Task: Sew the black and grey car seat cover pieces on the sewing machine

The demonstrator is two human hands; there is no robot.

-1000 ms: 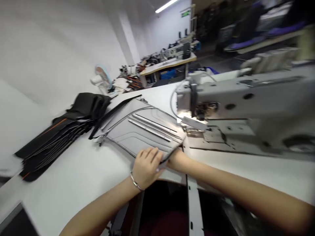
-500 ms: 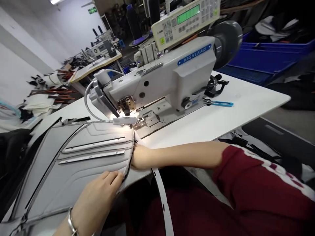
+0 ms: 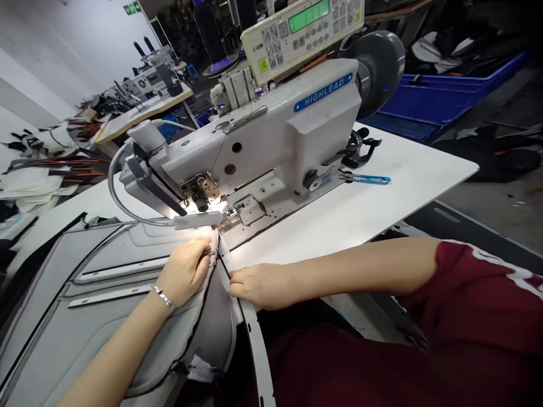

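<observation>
A large grey padded cover panel (image 3: 85,294) with black piping and two pale strips lies on the white table (image 3: 382,198), left of a white HIGHLEAD sewing machine (image 3: 271,135). My left hand (image 3: 184,271) is closed on the panel's edge just in front of the presser foot (image 3: 229,221). My right hand (image 3: 254,285) lies on the table edge, fingers pinching the seam and a long white plastic strip (image 3: 257,350) that hangs off the table. The panel's near corner is folded up.
Blue-handled snips (image 3: 369,179) lie on the table right of the machine. A control panel (image 3: 305,25) sits on top of it. Blue crates (image 3: 441,96) stand behind. Further sewing tables (image 3: 139,107) and piled black and orange pieces (image 3: 55,164) fill the back left.
My left hand has moved up from the panel's near edge to the seam by the presser foot. My right hand has slid forward, and the panel's corner has folded over.
</observation>
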